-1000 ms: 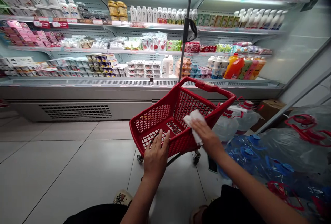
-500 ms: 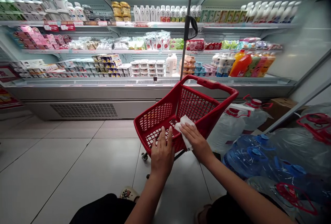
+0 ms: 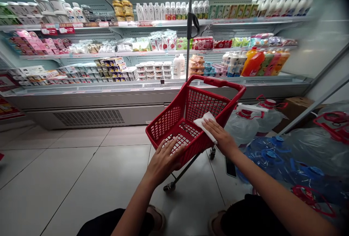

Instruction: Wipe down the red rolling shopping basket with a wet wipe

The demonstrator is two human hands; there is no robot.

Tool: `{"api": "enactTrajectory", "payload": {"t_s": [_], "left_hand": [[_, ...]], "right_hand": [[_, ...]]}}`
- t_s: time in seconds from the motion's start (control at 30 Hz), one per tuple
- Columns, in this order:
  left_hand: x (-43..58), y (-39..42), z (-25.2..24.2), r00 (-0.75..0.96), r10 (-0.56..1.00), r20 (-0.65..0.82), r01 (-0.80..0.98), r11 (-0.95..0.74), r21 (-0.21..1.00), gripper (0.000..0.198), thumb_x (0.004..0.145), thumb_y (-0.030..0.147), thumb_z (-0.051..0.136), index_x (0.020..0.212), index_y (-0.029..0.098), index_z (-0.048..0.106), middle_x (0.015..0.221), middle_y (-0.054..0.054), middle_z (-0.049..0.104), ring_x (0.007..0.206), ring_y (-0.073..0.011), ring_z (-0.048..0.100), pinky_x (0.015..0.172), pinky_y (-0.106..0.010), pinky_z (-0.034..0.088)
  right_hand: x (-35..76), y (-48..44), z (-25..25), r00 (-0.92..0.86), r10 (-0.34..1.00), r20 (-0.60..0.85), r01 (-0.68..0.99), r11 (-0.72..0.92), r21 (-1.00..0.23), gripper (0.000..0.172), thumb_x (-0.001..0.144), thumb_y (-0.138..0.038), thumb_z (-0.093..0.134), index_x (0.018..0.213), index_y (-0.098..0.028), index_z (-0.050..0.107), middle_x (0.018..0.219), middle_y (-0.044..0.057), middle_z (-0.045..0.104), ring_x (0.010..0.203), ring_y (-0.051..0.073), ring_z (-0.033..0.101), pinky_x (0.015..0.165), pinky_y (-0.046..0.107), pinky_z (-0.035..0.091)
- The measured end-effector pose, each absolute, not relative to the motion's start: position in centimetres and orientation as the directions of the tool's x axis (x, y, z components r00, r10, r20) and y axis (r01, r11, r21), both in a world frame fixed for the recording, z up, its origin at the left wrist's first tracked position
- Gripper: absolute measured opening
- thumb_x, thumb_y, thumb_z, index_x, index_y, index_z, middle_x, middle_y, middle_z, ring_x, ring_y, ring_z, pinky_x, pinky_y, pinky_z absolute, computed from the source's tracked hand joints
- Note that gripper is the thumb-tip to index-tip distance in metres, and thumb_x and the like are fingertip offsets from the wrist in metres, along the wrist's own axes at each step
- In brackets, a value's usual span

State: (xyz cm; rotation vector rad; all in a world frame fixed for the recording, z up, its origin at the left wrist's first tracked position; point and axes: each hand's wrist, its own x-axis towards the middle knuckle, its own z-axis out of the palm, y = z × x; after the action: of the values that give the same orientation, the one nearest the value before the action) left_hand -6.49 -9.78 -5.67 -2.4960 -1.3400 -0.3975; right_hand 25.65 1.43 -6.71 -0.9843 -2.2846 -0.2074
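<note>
A red plastic shopping basket on wheels (image 3: 169, 121) stands on the tiled floor in front of me, its tall grey handle pole (image 3: 188, 28) rising behind it. My left hand (image 3: 165, 159) lies flat with fingers spread against the basket's near rim. My right hand (image 3: 222, 138) presses a white cloth (image 3: 203, 123) onto the basket's right rim, fingers stretched over it.
A refrigerated display (image 3: 141, 47) with shelves of dairy packs, bottles and juice runs along the back. Several large blue water jugs (image 3: 275, 156) wrapped in plastic lie on the floor at right, beside a cardboard box (image 3: 296, 107). A dark phone (image 3: 230, 167) lies on the tiles.
The basket has turned and shifted slightly right. My right hand slid the cloth along the right rim away from the near corner. My left hand moved lower on the near rim.
</note>
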Motion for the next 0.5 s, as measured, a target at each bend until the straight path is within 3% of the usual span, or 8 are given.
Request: {"api": "enactTrajectory", "payload": {"t_s": [0.13, 0.33, 0.4, 0.5], "left_hand": [[-5.5, -9.0, -7.3, 0.484, 0.753, 0.446, 0.873, -0.455, -0.179, 0.082, 0.097, 0.028, 0.065, 0.166, 0.029, 0.020, 0.170, -0.017, 0.028, 0.149, -0.0271, 0.046, 0.123, -0.048, 0.035], [-2.9, -9.3, -8.5, 0.412, 0.731, 0.544, 0.909, -0.369, -0.193, 0.101, 0.095, 0.012, 0.062, 0.166, 0.023, -0.010, 0.169, -0.027, 0.014, 0.151, -0.0334, 0.042, 0.117, -0.051, 0.043], [-1.7, -9.7, -8.3, 0.358, 0.744, 0.565, 0.930, -0.341, -0.141, 0.102, 0.095, 0.015, 0.063, 0.166, 0.024, -0.010, 0.170, -0.027, 0.007, 0.150, -0.0346, 0.042, 0.115, -0.050, 0.044], [-0.3, -10.2, -7.7, 0.299, 0.780, 0.549, 0.941, -0.335, -0.036, 0.098, 0.096, 0.032, 0.067, 0.167, 0.021, 0.000, 0.171, -0.026, 0.007, 0.147, -0.0338, 0.047, 0.114, -0.048, 0.046]], "right_hand": [[21.9, -1.0, -7.6, -0.462, 0.630, 0.624, 0.704, 0.689, -0.174, 0.080, 0.093, -0.002, 0.038, 0.167, -0.026, 0.019, 0.166, 0.008, 0.038, 0.157, 0.023, 0.026, 0.126, 0.053, 0.035], [17.1, -7.4, -9.2, -0.684, 0.465, 0.563, 0.528, 0.847, -0.058, 0.077, 0.091, 0.000, 0.040, 0.165, -0.019, 0.027, 0.163, 0.009, 0.044, 0.156, 0.022, 0.029, 0.124, 0.048, 0.038], [18.3, -7.3, -8.8, -0.738, 0.420, 0.528, 0.483, 0.875, -0.022, 0.076, 0.092, -0.001, 0.040, 0.165, -0.020, 0.028, 0.162, 0.007, 0.046, 0.155, 0.021, 0.031, 0.125, 0.047, 0.037], [21.8, -4.8, -7.8, -0.721, 0.476, 0.503, 0.547, 0.837, -0.008, 0.077, 0.093, -0.002, 0.039, 0.166, -0.025, 0.024, 0.163, 0.005, 0.044, 0.154, 0.019, 0.034, 0.127, 0.047, 0.032]]}}
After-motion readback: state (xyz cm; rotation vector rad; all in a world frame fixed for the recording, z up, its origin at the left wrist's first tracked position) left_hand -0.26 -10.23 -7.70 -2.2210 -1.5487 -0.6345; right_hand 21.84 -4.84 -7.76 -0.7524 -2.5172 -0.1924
